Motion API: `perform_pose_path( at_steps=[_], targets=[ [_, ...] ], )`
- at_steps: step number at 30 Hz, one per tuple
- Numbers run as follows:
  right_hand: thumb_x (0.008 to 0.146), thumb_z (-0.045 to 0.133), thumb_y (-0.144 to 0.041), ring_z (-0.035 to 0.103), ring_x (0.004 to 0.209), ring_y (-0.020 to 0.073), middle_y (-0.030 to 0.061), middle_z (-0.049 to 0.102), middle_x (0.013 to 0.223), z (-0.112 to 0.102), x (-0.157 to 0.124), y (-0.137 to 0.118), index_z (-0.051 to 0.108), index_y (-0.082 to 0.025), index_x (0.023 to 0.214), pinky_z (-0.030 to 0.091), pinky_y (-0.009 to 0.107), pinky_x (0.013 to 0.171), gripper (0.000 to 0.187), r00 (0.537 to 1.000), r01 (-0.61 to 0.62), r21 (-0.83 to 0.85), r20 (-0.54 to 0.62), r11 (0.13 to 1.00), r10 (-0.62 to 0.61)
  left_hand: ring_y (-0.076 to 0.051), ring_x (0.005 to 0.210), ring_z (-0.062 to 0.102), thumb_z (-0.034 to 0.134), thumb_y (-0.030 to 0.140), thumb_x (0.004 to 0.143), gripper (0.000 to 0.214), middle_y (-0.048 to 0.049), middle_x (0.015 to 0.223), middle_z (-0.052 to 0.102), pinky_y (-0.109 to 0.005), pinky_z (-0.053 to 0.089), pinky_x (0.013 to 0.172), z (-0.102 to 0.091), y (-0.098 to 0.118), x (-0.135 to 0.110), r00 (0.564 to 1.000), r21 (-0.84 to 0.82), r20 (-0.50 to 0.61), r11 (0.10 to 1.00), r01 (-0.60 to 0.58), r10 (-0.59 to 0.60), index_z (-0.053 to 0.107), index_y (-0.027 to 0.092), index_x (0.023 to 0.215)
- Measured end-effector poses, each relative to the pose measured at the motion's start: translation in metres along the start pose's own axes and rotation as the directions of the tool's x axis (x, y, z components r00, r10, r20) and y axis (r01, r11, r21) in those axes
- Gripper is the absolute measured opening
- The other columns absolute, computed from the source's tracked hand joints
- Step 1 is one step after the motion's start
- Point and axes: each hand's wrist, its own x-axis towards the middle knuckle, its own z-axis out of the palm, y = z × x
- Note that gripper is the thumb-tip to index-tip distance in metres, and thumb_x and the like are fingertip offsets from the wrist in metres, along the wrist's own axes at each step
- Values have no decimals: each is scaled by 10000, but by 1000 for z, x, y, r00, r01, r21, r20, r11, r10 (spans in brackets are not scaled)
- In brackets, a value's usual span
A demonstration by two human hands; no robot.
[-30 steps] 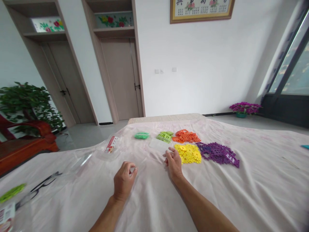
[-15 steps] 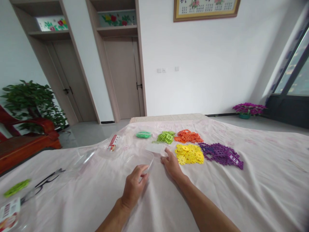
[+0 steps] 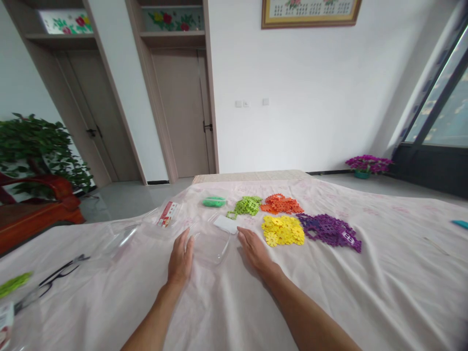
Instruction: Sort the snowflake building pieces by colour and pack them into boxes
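Note:
A clear plastic box (image 3: 210, 258), open at the top, lies on the cloth in front of me, between my two hands. My left hand (image 3: 180, 257) rests along its left side with the fingers stretched out. On the other side my right hand (image 3: 254, 247) is also open, its fingertips near a white rectangular piece (image 3: 225, 224) at the box's far right corner. Just right of that hand lies a pile of yellow flower-shaped plastic pieces (image 3: 282, 230). Behind are heaps of light green pieces (image 3: 248, 206) and orange pieces (image 3: 281, 204), and farther right purple pieces (image 3: 331, 231).
A clear box holding green pieces (image 3: 214, 201) stands at the back. Left are a clear container with a red-and-white label (image 3: 168, 214), eyeglasses (image 3: 60, 273) and light green pieces (image 3: 14, 284). The pale cloth (image 3: 395, 292) is wrinkled. A blue item (image 3: 459, 224) lies far right.
My left hand has let go of the clear box's near right rim and moved to its left side, fingers straightened. My right hand's fingers have straightened too. The view has shifted slightly.

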Motion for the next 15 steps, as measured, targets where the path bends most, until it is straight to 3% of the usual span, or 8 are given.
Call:
perform_pose_path(
  at_steps=[4, 9, 11, 15],
  targets=[
    [986, 317, -513, 498, 1290, 254, 127, 562, 1381, -5, 0, -8, 571, -182, 1339, 344, 467, 1135, 546, 999, -35, 126, 43, 991, 30, -211, 1119, 608, 343, 409, 970, 379, -63, 1195, 638, -405, 474, 1011, -2, 15, -12, 999, 20, 43, 1000, -20, 19, 626, 236, 1152],
    [963, 353, -572, 486, 1306, 253, 106, 561, 1386, -5, 0, -4, 580, -219, 1329, 339, 466, 1139, 556, 996, -80, 256, -27, 963, 90, -194, 1003, 639, 421, 401, 943, 348, -57, 1156, 612, -367, 534, 895, -1, 32, -23, 981, 94, 144, 985, -146, 132, 602, 257, 1202],
    [963, 356, -571, 521, 1268, 255, 105, 586, 1356, -2, 1, 2, 589, -226, 1312, 372, 466, 1109, 544, 993, -88, 259, -59, 962, 106, -221, 1113, 599, 483, 418, 919, 368, -77, 1220, 565, -411, 504, 967, 3, 31, -25, 958, 114, 209, 968, -224, 197, 588, 266, 1237],
    [967, 376, -534, 583, 1172, 245, 113, 650, 1245, 6, 4, 14, 631, -201, 1228, 425, 433, 1051, 494, 968, -90, 222, -210, 971, 138, -283, 1396, 352, 562, 428, 886, 436, -117, 1460, 359, -497, 376, 1112, 10, 23, -24, 916, 61, 281, 947, -315, 287, 548, 278, 1295]
  ],
)
